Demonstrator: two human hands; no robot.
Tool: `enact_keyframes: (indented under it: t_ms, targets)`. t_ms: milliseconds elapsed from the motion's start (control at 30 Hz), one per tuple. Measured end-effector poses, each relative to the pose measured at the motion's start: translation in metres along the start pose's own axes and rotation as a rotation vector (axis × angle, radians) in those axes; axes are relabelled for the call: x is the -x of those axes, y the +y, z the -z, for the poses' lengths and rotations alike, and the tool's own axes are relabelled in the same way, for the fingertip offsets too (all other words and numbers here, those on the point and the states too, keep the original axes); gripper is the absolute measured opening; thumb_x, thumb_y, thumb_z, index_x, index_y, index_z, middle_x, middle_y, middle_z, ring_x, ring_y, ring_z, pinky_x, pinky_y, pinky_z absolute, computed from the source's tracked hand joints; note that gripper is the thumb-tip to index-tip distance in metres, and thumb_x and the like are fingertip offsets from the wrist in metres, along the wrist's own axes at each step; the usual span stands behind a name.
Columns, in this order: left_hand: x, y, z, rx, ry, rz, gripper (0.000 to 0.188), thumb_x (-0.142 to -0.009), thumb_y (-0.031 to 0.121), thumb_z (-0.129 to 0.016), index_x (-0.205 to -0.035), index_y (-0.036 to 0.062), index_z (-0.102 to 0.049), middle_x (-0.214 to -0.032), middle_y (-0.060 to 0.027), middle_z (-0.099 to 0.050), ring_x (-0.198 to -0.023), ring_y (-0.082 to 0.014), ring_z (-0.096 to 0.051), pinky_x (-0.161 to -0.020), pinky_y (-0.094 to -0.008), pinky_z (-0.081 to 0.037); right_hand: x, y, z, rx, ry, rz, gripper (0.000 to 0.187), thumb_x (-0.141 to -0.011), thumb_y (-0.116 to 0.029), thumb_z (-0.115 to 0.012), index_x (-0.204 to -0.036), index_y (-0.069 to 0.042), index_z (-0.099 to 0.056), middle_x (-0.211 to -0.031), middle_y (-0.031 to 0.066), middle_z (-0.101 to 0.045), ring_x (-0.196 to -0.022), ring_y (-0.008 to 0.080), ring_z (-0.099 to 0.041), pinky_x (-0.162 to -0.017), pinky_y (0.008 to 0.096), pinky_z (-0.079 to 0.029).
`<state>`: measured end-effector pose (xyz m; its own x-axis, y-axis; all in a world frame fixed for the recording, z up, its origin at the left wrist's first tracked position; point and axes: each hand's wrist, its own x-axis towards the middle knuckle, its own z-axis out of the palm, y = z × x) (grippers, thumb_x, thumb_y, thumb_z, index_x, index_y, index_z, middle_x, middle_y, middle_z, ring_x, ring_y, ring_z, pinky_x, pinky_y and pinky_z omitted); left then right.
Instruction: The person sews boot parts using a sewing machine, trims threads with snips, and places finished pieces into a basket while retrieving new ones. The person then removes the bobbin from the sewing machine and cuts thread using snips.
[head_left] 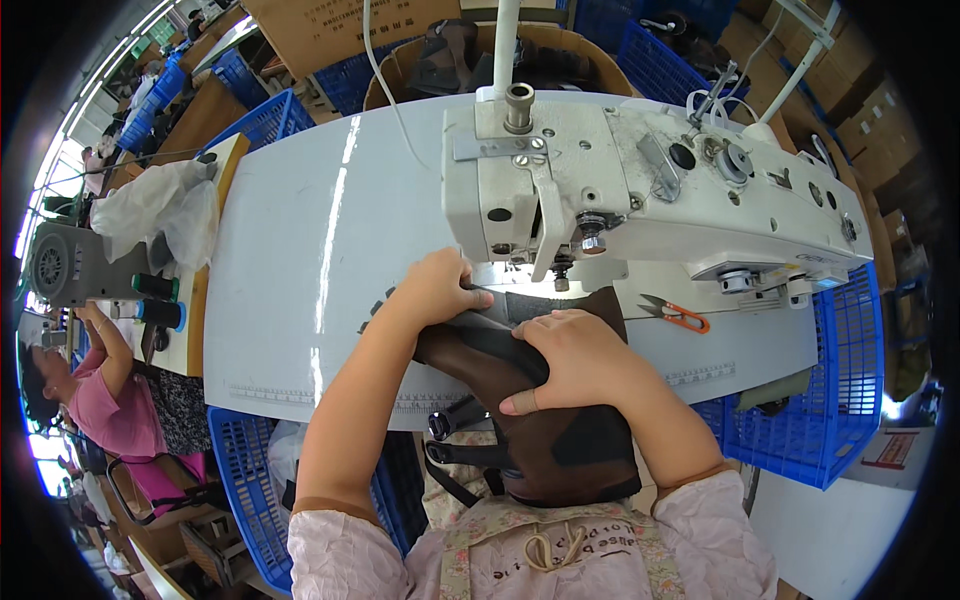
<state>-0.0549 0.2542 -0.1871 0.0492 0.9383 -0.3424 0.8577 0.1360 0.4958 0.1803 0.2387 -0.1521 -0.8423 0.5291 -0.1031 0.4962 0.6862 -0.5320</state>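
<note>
A brown and black leather boot upper [575,455] with buckled straps [455,420] spans from the machine's needle area to my lap. Under the head of the white sewing machine [640,180], my left hand [445,290] grips its far left edge, thumb on top. My right hand [575,355] is closed over the middle of the upper, thumb toward me and fingers toward the needle. Wraps cover parts of both thumbs. The machine head and my hands hide where the needle meets the leather.
Orange-handled thread snips [680,315] lie on the grey table [275,270] right of my hand. Blue crates [790,430] flank the table, and a box of leather pieces [590,60] stands behind. At left, a person in pink [115,405] sits by another machine [75,265].
</note>
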Motion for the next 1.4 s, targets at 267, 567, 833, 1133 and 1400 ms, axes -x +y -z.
enact_keyframes:
  t_ms: [267,567,833,1133,1400]
  targets:
    - [0.007,0.001,-0.002,-0.013,0.001,-0.007,0.040,-0.066,0.035,-0.080,-0.070,0.0014,-0.059,-0.076,-0.0166,-0.062,-0.073,-0.0365,-0.060,-0.065,-0.0437,-0.045,-0.002,-0.005,-0.002,0.037,-0.034,-0.020,0.075,-0.064,-0.066,-0.069,-0.089,0.004,-0.060,-0.085,0.0203,-0.065,-0.085,0.0346,-0.064,-0.082,0.0409,-0.049]
    - [0.007,0.002,-0.004,0.028,0.075,-0.011,0.041,-0.067,0.037,-0.080,-0.070,0.0028,-0.057,-0.079,-0.0143,-0.061,-0.078,-0.0352,-0.059,-0.070,-0.0436,-0.044,0.002,0.000,-0.010,0.154,0.077,0.071,0.091,-0.064,-0.072,-0.066,-0.110,0.006,-0.060,-0.119,0.0221,-0.059,-0.103,0.0319,-0.060,-0.092,0.0398,-0.043]
    - [0.009,-0.006,-0.010,0.006,0.178,-0.106,0.041,-0.068,0.034,-0.079,-0.067,-0.0013,-0.057,-0.070,-0.0188,-0.057,-0.069,-0.0350,-0.056,-0.062,-0.0431,-0.043,-0.002,-0.005,-0.005,0.174,-0.039,0.031,0.098,-0.065,-0.074,-0.064,-0.118,0.007,-0.056,-0.129,0.0231,-0.055,-0.112,0.0315,-0.057,-0.097,0.0390,-0.039]
    - [0.013,-0.001,-0.010,0.042,0.215,-0.107,0.040,-0.067,0.034,-0.080,-0.066,0.0009,-0.058,-0.073,-0.0173,-0.058,-0.075,-0.0353,-0.055,-0.071,-0.0430,-0.043,-0.002,-0.012,-0.001,0.183,-0.076,-0.004,0.097,-0.065,-0.072,-0.066,-0.115,0.010,-0.057,-0.116,0.0220,-0.061,-0.107,0.0305,-0.059,-0.095,0.0382,-0.040]
    - [-0.002,-0.004,-0.007,-0.060,0.137,-0.156,0.034,-0.065,0.031,-0.080,-0.075,0.0043,-0.062,-0.078,-0.0111,-0.060,-0.085,-0.0307,-0.055,-0.087,-0.0439,-0.034,-0.005,-0.003,0.002,0.133,-0.038,0.020,0.092,-0.063,-0.072,-0.067,-0.108,0.008,-0.058,-0.107,0.0194,-0.063,-0.101,0.0320,-0.060,-0.092,0.0384,-0.042]
